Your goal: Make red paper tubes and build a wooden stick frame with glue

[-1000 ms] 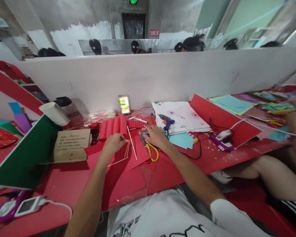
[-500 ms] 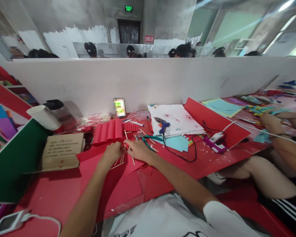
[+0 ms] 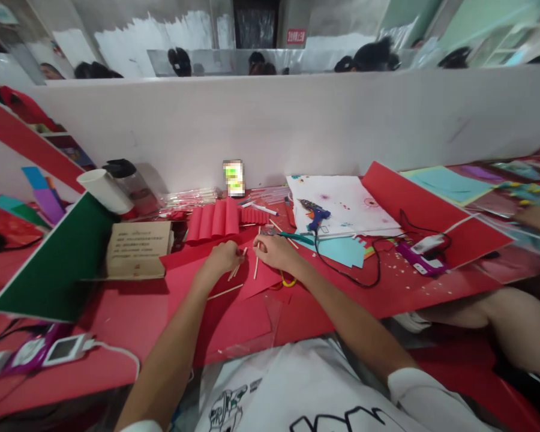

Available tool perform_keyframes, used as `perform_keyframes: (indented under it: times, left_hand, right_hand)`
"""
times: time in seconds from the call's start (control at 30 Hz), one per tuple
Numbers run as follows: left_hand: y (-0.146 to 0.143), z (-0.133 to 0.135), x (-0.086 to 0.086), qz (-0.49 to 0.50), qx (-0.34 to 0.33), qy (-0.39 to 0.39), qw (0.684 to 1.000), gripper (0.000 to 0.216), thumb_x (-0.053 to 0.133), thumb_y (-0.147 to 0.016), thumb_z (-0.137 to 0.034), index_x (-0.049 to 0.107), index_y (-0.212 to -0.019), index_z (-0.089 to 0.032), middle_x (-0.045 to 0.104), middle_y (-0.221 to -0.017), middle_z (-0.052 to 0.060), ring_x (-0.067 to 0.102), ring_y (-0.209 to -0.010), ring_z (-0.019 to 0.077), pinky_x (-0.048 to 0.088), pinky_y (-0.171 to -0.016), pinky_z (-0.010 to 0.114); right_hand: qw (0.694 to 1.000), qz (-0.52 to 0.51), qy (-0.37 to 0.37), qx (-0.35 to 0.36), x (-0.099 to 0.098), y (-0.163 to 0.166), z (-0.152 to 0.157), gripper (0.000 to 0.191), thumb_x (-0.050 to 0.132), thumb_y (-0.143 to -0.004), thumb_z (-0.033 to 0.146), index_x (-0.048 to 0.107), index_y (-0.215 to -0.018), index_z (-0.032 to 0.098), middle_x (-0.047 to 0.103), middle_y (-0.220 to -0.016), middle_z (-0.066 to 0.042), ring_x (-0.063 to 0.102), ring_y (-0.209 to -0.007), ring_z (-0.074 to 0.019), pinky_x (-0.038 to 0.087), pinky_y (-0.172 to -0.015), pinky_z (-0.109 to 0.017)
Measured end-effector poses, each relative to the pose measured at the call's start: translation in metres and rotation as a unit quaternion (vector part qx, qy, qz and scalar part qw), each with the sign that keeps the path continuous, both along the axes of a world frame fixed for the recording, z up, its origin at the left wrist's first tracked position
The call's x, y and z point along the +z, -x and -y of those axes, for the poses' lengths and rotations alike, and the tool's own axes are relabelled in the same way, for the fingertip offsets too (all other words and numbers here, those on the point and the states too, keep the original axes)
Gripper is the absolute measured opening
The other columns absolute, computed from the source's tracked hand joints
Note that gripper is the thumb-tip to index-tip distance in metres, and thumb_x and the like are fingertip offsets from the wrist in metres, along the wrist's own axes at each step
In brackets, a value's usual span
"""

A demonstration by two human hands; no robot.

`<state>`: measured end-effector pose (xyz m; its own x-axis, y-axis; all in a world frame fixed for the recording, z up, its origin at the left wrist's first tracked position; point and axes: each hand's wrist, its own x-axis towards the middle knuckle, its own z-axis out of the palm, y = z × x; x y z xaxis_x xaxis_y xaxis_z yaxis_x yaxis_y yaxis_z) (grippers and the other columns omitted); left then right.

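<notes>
- two or more thin sticks (image 3: 236, 272) are pinched in the closed fingertips of the left hand (image 3: 226, 257), midway between the bench's (image 3: 112, 327) front and back edges.
- a longer stick (image 3: 256, 267) is gripped by the right hand's (image 3: 276, 251) fingers, just beside.
- red paper (image 3: 238, 324) is spread beneath, toward the front edge.
- a glue gun (image 3: 315, 213) is rested nearer the back edge.

A white partition (image 3: 270, 120) spans twelve o'clock, a clear panel (image 3: 225, 63) above it. Beyond stand a dark doorway (image 3: 255, 27) at twelve, a grey wall (image 3: 162, 11) with ragged white paint (image 3: 153, 45) at eleven, pale green walling (image 3: 472, 27) at two. A red tabletop (image 3: 112, 330) runs eight to three
</notes>
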<state>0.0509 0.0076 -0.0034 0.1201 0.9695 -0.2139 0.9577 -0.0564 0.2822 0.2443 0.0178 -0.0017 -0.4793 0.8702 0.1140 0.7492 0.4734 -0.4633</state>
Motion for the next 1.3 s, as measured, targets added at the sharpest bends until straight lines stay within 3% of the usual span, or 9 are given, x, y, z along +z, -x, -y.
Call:
perform_keyframes:
  times: [0.17,0.3,0.43,0.63,0.87,1.07,1.17,1.3]
  left_hand:
    - [0.004,-0.006,-0.003,0.134,-0.018,-0.044,0.990,0.019,0.061,-0.087,-0.031,0.070,-0.076,-0.018,0.072,-0.073,0.006,0.065,-0.070,0.0190,0.038,-0.059,0.026]
    - [0.002,-0.012,-0.004,0.271,-0.050,-0.060,0.959,0.022,0.059,-0.087,-0.033,0.066,-0.074,-0.017,0.065,-0.067,0.001,0.054,-0.059,0.0136,0.036,-0.056,0.024]
    - [0.001,-0.016,-0.010,0.333,-0.049,-0.067,0.939,0.021,0.061,-0.086,-0.034,0.066,-0.076,-0.016,0.064,-0.068,0.001,0.052,-0.059,0.0127,0.037,-0.056,0.024]
    - [0.004,-0.019,-0.018,0.331,-0.074,-0.081,0.937,0.025,0.064,-0.086,-0.040,0.069,-0.079,-0.016,0.066,-0.070,0.000,0.053,-0.062,0.0127,0.038,-0.060,0.024]
    - [0.008,-0.018,-0.012,0.346,-0.041,-0.119,0.930,0.027,0.065,-0.088,-0.041,0.077,-0.089,-0.016,0.074,-0.078,0.004,0.062,-0.069,0.0155,0.043,-0.066,0.026]
    - [0.001,-0.009,-0.003,0.132,0.008,-0.133,0.982,0.019,0.066,-0.094,-0.034,0.079,-0.094,-0.020,0.078,-0.089,0.008,0.070,-0.082,0.0217,0.045,-0.072,0.029]
    - [-0.009,-0.005,-0.003,0.055,0.003,-0.126,0.991,0.018,0.064,-0.095,-0.030,0.078,-0.100,-0.020,0.079,-0.100,0.011,0.072,-0.096,0.0256,0.046,-0.078,0.031]
    - [-0.020,-0.002,-0.006,0.012,-0.020,-0.110,0.994,0.019,0.062,-0.095,-0.027,0.075,-0.105,-0.018,0.078,-0.105,0.014,0.072,-0.105,0.0281,0.047,-0.082,0.032]
  right_hand:
    - [0.983,-0.174,0.054,0.011,-0.017,0.000,-0.008,0.013,0.063,-0.092,0.027,0.066,-0.102,0.018,0.070,-0.078,-0.002,0.065,-0.068,-0.0149,0.046,-0.066,-0.026]
    - [0.916,-0.359,0.175,0.027,-0.031,0.002,-0.015,0.032,0.067,-0.089,0.040,0.055,-0.112,0.021,0.066,-0.079,0.002,0.064,-0.057,-0.0130,0.051,-0.054,-0.025]
    - [0.876,-0.428,0.219,0.041,-0.038,0.004,-0.021,0.036,0.075,-0.083,0.043,0.055,-0.104,0.022,0.068,-0.079,0.001,0.070,-0.065,-0.0144,0.060,-0.062,-0.028]
    - [0.883,-0.427,0.192,0.036,-0.043,0.006,-0.022,0.027,0.072,-0.084,0.043,0.061,-0.093,0.021,0.068,-0.083,-0.002,0.070,-0.068,-0.0143,0.059,-0.055,-0.024]
    - [0.889,-0.427,0.165,0.022,-0.037,0.002,-0.025,0.022,0.068,-0.088,0.039,0.060,-0.094,0.020,0.067,-0.084,-0.002,0.068,-0.066,-0.0141,0.059,-0.055,-0.026]
    - [0.943,-0.311,0.118,-0.005,-0.038,-0.003,-0.026,0.019,0.062,-0.091,0.024,0.058,-0.109,0.020,0.065,-0.082,0.001,0.065,-0.058,-0.0110,0.053,-0.054,-0.023]
    - [0.971,-0.229,0.066,-0.017,-0.034,-0.002,-0.022,0.016,0.067,-0.089,0.023,0.062,-0.104,0.019,0.069,-0.083,-0.001,0.067,-0.064,-0.0126,0.053,-0.062,-0.025]
    - [0.978,-0.207,0.030,-0.026,-0.030,-0.001,-0.021,0.016,0.068,-0.088,0.019,0.066,-0.103,0.019,0.072,-0.084,-0.002,0.069,-0.073,-0.0146,0.053,-0.070,-0.027]
